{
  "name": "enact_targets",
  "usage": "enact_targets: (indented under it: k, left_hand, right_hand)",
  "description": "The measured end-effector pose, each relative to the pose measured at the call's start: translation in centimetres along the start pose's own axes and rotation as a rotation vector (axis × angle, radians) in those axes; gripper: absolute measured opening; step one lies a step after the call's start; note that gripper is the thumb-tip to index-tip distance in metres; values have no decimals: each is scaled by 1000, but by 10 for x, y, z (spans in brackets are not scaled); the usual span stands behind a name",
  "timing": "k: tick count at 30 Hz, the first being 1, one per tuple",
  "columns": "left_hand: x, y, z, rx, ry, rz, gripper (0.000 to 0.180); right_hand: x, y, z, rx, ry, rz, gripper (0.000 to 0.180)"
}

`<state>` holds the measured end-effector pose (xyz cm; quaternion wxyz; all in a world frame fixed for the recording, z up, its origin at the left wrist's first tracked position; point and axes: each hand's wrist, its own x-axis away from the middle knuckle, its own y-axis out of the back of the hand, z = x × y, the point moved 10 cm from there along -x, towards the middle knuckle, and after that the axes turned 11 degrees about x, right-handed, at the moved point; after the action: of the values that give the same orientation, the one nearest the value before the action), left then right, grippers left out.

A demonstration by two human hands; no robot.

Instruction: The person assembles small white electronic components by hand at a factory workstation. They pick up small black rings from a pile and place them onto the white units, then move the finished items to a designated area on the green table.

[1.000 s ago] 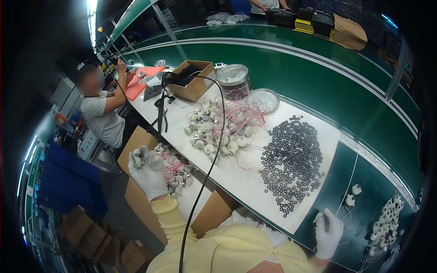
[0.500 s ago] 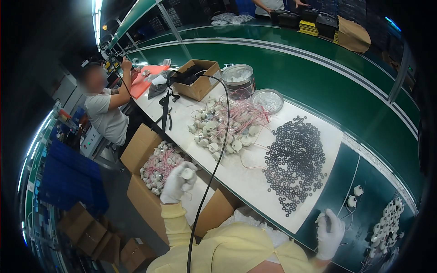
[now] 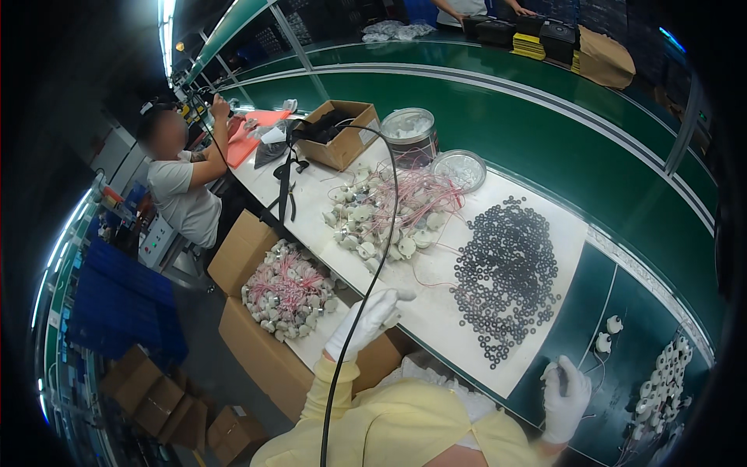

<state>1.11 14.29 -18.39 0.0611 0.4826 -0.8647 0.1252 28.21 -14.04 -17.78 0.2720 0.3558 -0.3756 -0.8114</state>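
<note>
My left hand [image 3: 367, 321], in a white glove, is over the near edge of the white work surface [image 3: 436, 336], right of an open cardboard box [image 3: 247, 331]. Its fingers are stretched out to the right, and no part shows clearly in them. The box holds many small white round motors [image 3: 289, 289] with pink wires. Low over the green tabletop on the right, my gloved right hand [image 3: 566, 398] has its fingers curled together; what they hold is too small to make out. Two white motors [image 3: 604, 341] lie just beyond it.
A heap of wired motors [image 3: 385, 214] lies mid-table beside spread black rings [image 3: 506, 280]. Behind stand a metal tin [image 3: 408, 138], its lid [image 3: 459, 171] and a small carton [image 3: 336, 152]. More motors [image 3: 661, 381] lie far right. A black cable [image 3: 359, 311] crosses the view. A co-worker [image 3: 183, 183] is left.
My left hand has moved right, away from the box, and its fingers have straightened. The white round motor it held is no longer plain to see. My right hand has stayed put.
</note>
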Motion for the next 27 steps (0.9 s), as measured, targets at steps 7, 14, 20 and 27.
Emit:
enact_targets:
  k: [7,14,20,27]
  left_hand:
    - [-17,13,-30,19,-242,-239,59]
    - [-5,69,-55,204,-457,-525,61]
    - [9,105,-89,299,-705,-792,53]
    - [-13,95,-35,85,-415,-646,38]
  right_hand:
    - [0,5,7,15,57,-64,33]
    - [-1,1,9,-12,54,-22,34]
    - [-4,3,9,4,-46,-14,27]
    - [-21,7,40,327,96,-22,30]
